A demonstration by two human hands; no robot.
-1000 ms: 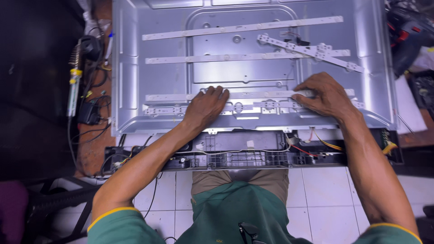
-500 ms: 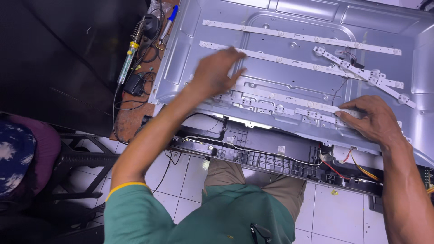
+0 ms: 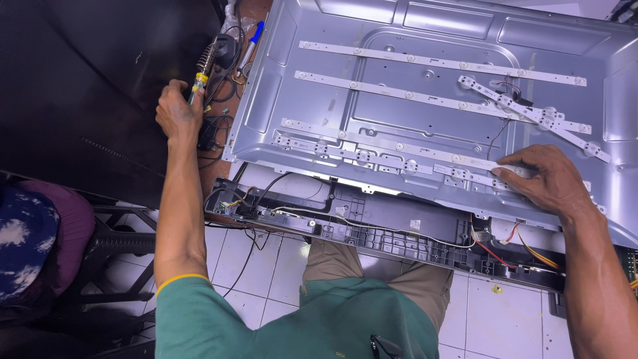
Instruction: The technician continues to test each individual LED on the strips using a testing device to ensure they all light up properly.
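Two hands at work: my left hand (image 3: 177, 112) is clenched round the yellow-collared soldering iron (image 3: 201, 72) beside the grey metal television back panel (image 3: 425, 100), my right hand (image 3: 541, 181) presses flat on the white LED strip (image 3: 399, 147), which I judge needs soldering next.

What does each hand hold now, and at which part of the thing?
The left hand grips the soldering iron at its handle. The right hand holds nothing; its fingers press on a light strip.

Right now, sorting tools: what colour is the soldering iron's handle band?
Yellow, on the soldering iron at the left hand; head view.
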